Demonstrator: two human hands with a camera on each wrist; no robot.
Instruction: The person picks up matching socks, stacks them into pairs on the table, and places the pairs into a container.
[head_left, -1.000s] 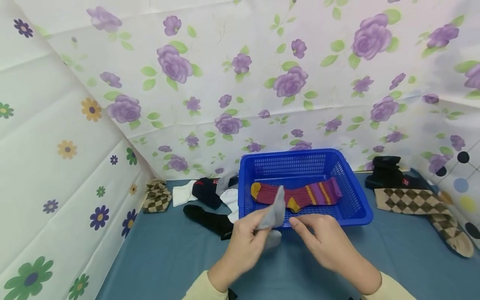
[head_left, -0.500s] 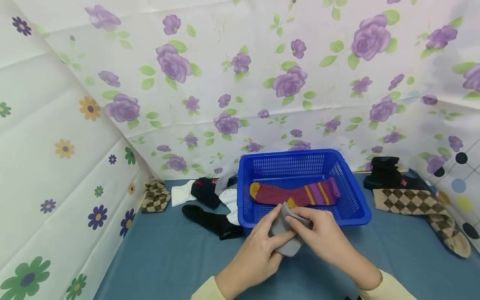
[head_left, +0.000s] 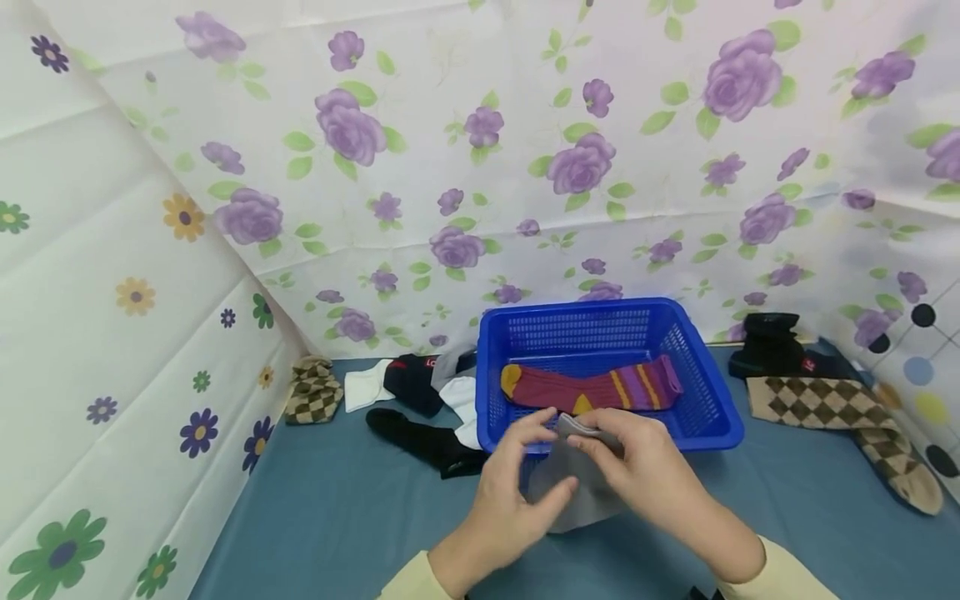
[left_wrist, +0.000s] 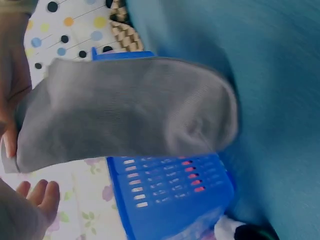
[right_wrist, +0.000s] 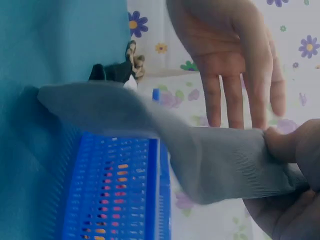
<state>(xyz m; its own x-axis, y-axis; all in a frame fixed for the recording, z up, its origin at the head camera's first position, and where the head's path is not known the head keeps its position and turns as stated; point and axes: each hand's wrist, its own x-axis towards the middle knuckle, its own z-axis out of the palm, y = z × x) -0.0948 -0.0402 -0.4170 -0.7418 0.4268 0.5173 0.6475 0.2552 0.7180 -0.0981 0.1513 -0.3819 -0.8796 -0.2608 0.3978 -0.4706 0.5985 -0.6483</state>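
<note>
A grey sock (head_left: pixel 588 500) hangs by its cuff in front of the basket, pinched by my right hand (head_left: pixel 656 479) between thumb and fingers. In the left wrist view the sock (left_wrist: pixel 130 107) stretches out at full length, toe away from the holding hand. My left hand (head_left: pixel 506 496) is beside the sock with fingers spread and loosely bent. The right wrist view has this left hand (right_wrist: pixel 235 55) with its fingers extended near the sock's upper part; whether they touch it I cannot tell. Behind the hands, maroon socks (head_left: pixel 558 387) with yellow toes and stripes lie in the blue basket (head_left: pixel 483 375).
To the basket's left lie a black sock (head_left: pixel 412 437), white socks (head_left: pixel 366 385), a navy sock (head_left: pixel 411 383) and a bunched checkered sock (head_left: pixel 313 392). On its right are a long checkered sock (head_left: pixel 810 404) and black socks (head_left: pixel 768 350). Floral sheets hang behind the teal table (head_left: pixel 300 500).
The left hand first held the grey sock alone. The right hand then took its cuff while both hands held it. Now the left fingers have come off and the sock hangs down.
</note>
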